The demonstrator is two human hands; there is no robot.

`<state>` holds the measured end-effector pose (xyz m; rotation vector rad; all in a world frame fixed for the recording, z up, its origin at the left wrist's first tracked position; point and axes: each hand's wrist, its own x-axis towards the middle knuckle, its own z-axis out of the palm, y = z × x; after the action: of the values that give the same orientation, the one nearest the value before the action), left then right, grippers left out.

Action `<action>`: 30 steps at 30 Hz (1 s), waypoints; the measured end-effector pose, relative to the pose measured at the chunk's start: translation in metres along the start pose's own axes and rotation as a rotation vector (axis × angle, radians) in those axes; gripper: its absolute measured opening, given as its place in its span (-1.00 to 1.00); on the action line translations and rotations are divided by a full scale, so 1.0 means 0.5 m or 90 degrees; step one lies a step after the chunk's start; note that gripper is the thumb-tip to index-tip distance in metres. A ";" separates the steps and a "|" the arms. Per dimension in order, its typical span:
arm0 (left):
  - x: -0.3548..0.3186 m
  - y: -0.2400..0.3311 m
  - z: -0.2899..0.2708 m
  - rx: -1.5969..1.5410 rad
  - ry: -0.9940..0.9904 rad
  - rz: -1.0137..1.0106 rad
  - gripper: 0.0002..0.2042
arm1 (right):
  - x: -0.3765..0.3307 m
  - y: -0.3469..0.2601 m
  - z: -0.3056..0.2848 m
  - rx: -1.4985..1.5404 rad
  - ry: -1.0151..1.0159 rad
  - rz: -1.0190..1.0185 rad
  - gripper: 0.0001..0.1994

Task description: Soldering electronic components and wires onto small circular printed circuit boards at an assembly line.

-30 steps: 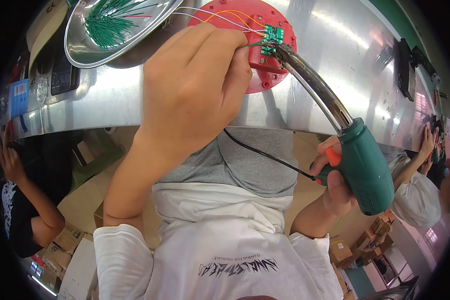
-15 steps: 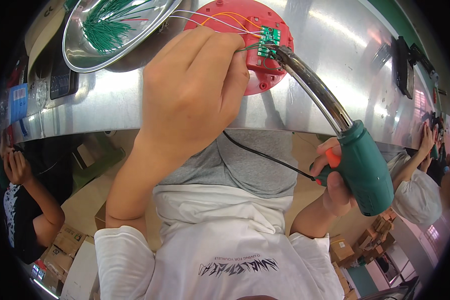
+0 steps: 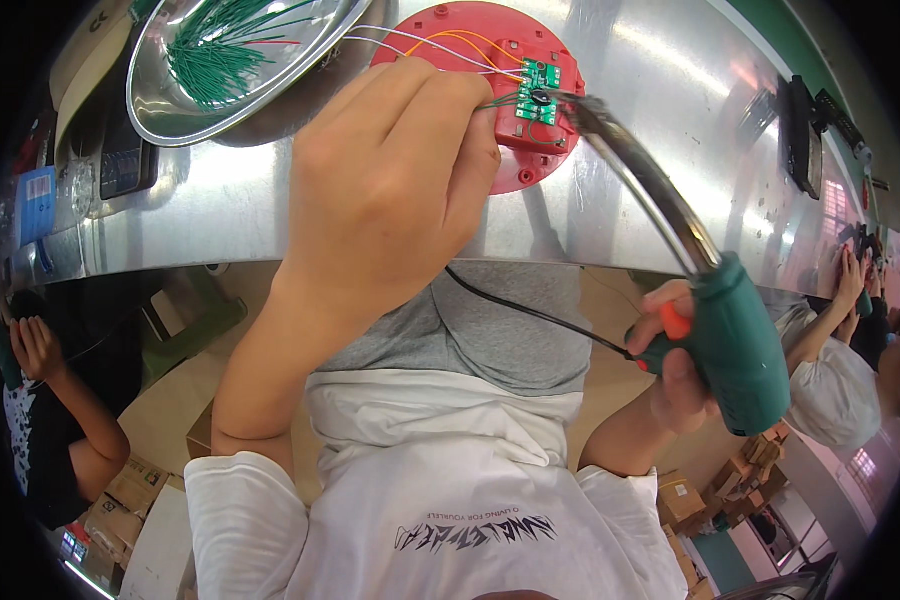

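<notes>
My left hand (image 3: 385,165) is pinched closed on thin green wires (image 3: 505,101) that run to a small green circuit board (image 3: 541,72). That board sits in a round red plastic housing (image 3: 467,20) on the metal table, with white and orange wires (image 3: 460,38) joined to its left edge. In my right hand (image 3: 678,370) is a green pistol-shaped soldering gun (image 3: 740,345) with an orange trigger, the fingers wrapped round its grip. Its long metal tube slants up to the board's right edge; whether the tip touches anything cannot be told.
An oval metal bowl (image 3: 185,134) with many cut green wires (image 3: 215,65) stands at upper left, beside a dark device (image 3: 128,165). A black cord (image 3: 540,315) hangs from the gun across my lap. Other people's hands (image 3: 38,350) show at both sides.
The soldering gun has shifted slightly right, and its tip has drawn back from the middle of the board. My left hand has barely moved and still pinches the green wires.
</notes>
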<state>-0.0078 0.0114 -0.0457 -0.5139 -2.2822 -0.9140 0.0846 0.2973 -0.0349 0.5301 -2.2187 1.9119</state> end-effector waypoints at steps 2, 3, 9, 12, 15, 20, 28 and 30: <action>-0.002 0.000 -0.001 0.002 -0.010 -0.011 -0.89 | 0.009 -0.012 -0.040 -0.064 -0.005 -0.012 -0.50; -0.002 0.001 -0.002 0.002 -0.012 -0.011 -0.89 | 0.009 -0.011 -0.053 -0.027 0.039 -0.056 -0.53; 0.005 0.011 -0.008 0.051 -0.019 0.018 -0.91 | 0.026 -0.045 -0.182 -0.122 0.378 -0.208 -0.53; 0.015 0.022 -0.006 0.037 -0.034 -0.018 -0.94 | 0.027 -0.060 -0.224 -0.109 0.482 -0.351 -0.54; 0.017 0.036 -0.008 0.024 -0.081 -0.094 -0.91 | 0.030 -0.051 -0.236 -0.148 0.626 -0.432 -0.54; 0.010 0.035 -0.009 0.029 -0.079 -0.081 -0.92 | 0.095 0.041 -0.258 -0.421 0.688 -0.176 -0.77; 0.007 0.037 -0.006 0.061 -0.089 -0.084 -0.94 | 0.081 -0.008 -0.225 -0.228 0.717 -0.237 -0.79; 0.011 0.040 -0.004 0.054 -0.085 -0.069 -0.94 | 0.085 -0.007 -0.212 -0.218 0.695 -0.378 -0.81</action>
<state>0.0001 0.0240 -0.0314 -0.4295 -2.4788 -0.8533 0.0355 0.3941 0.0010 0.0192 -1.3744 1.0466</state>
